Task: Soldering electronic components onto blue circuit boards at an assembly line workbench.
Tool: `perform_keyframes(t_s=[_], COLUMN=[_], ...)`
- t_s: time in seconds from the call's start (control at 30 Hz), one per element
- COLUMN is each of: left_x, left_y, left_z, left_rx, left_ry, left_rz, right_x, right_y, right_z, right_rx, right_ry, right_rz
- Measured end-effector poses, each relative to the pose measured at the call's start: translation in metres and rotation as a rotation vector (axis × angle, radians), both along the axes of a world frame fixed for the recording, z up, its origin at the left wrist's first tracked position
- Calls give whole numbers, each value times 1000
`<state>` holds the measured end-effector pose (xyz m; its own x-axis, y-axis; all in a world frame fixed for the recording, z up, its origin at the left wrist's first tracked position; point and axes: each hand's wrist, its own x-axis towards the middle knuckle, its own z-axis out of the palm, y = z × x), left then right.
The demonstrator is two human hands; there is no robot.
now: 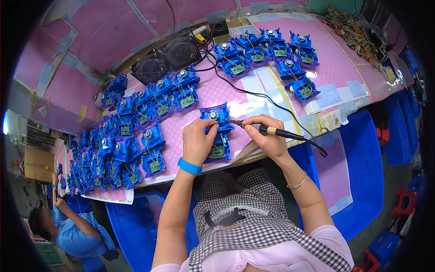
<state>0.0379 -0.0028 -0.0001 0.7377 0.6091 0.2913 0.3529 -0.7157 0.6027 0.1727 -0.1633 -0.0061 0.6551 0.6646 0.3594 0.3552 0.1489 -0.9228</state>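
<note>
My right hand (268, 136) grips a soldering iron (284, 133) like a pen, its tip pointing left toward a small round speaker (213, 115). That speaker sits in the upper half of a blue plastic housing (222, 109) in front of me. The housing's lower half holds a green circuit board (216, 152) and is partly covered by my left hand (198, 139). Just below the speaker, the fingers of my left hand are pinched together; whatever they hold is too small to make out. Whether the iron's tip touches the speaker, I cannot tell.
Many similar blue housings (161, 109) crowd the table's left, with another group (258, 56) at the back right. Two black fans (181, 53) stand behind. The iron's black cable (260, 94) crosses the table. Blue bins (362, 181) flank me; a co-worker (79, 233) sits far left.
</note>
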Motion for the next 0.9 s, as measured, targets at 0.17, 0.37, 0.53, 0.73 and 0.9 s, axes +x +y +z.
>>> perform_keyframes(t_s=[0.17, 0.37, 0.53, 0.73, 0.9], left_x=[2, 3, 4, 5, 6], left_y=[0, -1, -2, 0, -1], left_z=[-1, 0, 1, -3, -1], left_rx=[6, 16, 11, 27, 22], left_ry=[-11, -2, 3, 3, 14], left_rz=[-4, 13, 11, 14, 12], right_x=[1, 3, 4, 5, 6], right_y=[0, -1, -3, -4, -4], right_z=[-1, -3, -3, -2, -4], right_rx=[25, 42, 40, 53, 58], right_ry=[-22, -27, -18, -49, -40], right_rz=[-9, -15, -19, -19, -23])
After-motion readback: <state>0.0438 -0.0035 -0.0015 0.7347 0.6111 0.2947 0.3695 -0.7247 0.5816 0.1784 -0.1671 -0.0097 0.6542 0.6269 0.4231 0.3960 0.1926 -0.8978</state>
